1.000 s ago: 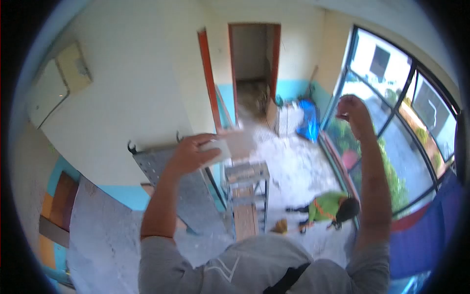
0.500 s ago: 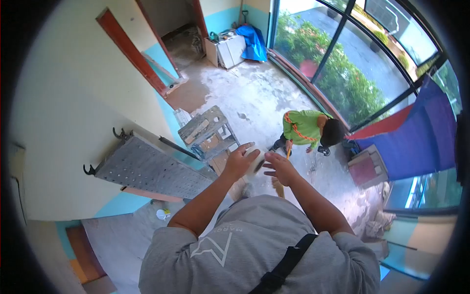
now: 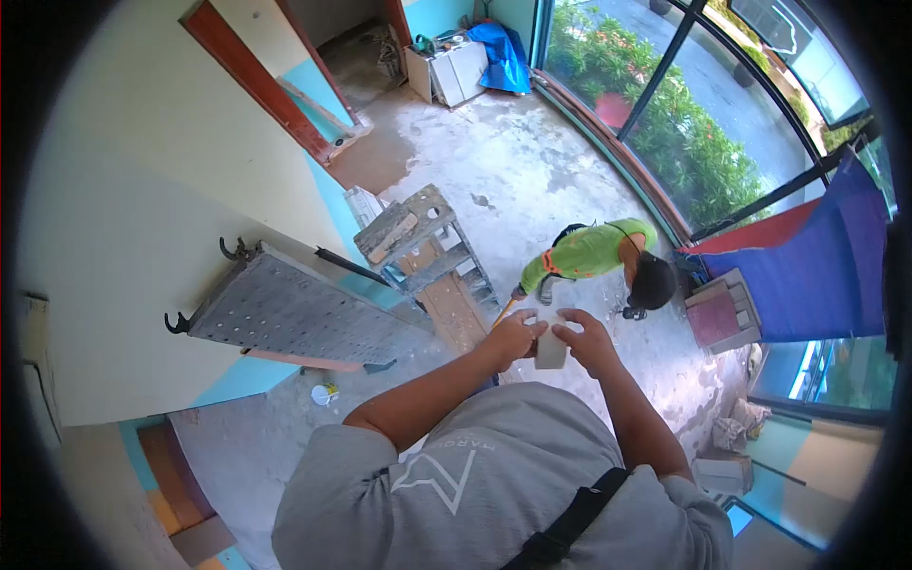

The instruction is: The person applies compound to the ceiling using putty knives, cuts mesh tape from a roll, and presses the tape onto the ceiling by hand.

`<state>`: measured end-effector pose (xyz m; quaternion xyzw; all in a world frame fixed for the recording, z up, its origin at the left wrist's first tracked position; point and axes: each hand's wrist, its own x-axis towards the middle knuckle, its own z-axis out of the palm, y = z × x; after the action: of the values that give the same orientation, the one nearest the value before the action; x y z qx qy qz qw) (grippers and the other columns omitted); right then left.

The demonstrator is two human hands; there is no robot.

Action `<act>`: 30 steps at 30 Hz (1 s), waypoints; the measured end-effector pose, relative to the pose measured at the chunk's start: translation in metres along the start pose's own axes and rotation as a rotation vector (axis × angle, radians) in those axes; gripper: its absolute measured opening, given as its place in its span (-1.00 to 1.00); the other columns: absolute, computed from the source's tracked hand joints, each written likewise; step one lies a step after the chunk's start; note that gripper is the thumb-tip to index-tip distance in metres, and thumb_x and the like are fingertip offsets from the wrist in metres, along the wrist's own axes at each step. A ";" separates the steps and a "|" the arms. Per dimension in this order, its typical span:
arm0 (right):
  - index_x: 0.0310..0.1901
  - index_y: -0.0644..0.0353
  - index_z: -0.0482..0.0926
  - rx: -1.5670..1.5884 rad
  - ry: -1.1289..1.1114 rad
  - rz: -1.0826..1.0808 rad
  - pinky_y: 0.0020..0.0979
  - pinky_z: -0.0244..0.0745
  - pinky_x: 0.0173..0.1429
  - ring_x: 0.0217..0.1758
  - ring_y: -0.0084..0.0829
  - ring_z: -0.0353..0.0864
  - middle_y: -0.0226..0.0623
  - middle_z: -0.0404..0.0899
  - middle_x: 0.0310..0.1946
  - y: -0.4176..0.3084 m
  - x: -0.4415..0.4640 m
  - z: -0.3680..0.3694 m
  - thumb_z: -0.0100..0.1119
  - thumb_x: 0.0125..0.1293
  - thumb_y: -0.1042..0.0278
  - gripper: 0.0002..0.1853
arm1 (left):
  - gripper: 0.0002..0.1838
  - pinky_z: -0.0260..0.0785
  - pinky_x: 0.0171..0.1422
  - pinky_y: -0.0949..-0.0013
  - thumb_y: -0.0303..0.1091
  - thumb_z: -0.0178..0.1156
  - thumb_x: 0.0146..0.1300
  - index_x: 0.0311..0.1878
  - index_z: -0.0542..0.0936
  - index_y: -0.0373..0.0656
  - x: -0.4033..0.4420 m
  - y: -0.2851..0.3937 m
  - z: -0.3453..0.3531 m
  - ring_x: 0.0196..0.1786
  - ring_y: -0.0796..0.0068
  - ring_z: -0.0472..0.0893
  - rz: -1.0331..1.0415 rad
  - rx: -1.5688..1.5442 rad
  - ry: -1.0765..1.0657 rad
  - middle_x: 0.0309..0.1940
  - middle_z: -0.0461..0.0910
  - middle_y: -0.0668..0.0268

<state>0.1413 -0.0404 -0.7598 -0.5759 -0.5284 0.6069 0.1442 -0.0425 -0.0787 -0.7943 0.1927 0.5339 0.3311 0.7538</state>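
Note:
My left hand point(image 3: 518, 340) and my right hand point(image 3: 589, 344) are close together in front of my chest. Between them is a pale roll of tape point(image 3: 551, 353), seen edge-on as a whitish rectangle. The left hand's fingers are bent around its left side, and the right thumb and fingers pinch at its upper right. Whether a loose end is pulled out, I cannot tell. Just beyond my hands, a co-worker in a lime-green top point(image 3: 598, 252) bends over, holding a thin yellowish handle point(image 3: 506, 309).
A stained stepladder point(image 3: 408, 228) stands ahead left, beside a perforated grey platform point(image 3: 285, 299) near the wall. A white tub point(image 3: 324, 393) sits on the floor. Ahead are boxes point(image 3: 456, 71) with a blue sheet point(image 3: 501, 59). A purple cloth point(image 3: 817, 266) hangs at the right window.
Both hands have moved right and lower, and the roll has turned so its dark centre no longer shows. The co-worker has shifted, with an arm reaching toward the lower left.

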 end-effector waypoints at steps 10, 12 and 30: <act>0.31 0.19 0.24 0.536 0.032 -0.014 -0.20 0.59 0.09 0.13 -0.29 0.56 -0.15 0.44 0.24 0.032 0.040 0.025 0.25 0.33 0.43 -0.43 | -0.22 0.61 0.02 0.19 -0.35 0.25 0.34 0.49 0.06 -0.33 0.010 0.028 -0.027 -0.06 0.22 0.69 -0.015 -0.007 -0.054 0.05 0.56 -0.01; 0.39 0.17 0.17 0.597 0.012 -0.001 -0.15 0.62 0.12 0.16 -0.27 0.56 -0.14 0.44 0.24 -0.001 0.029 0.028 0.23 0.35 0.44 -0.37 | -0.18 0.61 0.03 0.18 -0.34 0.26 0.33 0.50 0.02 -0.33 0.013 0.038 -0.031 -0.06 0.23 0.68 -0.048 -0.036 -0.079 0.06 0.55 0.00; 0.36 0.03 0.45 0.381 -0.126 0.332 -0.19 0.65 0.10 0.05 -0.35 0.63 -0.27 0.58 0.11 0.087 0.036 0.003 0.21 0.38 0.45 -0.49 | -0.18 0.21 0.48 0.01 -0.17 0.35 0.15 0.40 0.28 -0.37 0.184 0.014 -0.340 0.46 -0.04 0.29 0.217 1.312 0.829 0.40 0.28 -0.16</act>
<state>0.1658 -0.0487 -0.8505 -0.5782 -0.3106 0.7456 0.1153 -0.3245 0.0397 -1.0309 0.5105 0.8365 0.0644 0.1885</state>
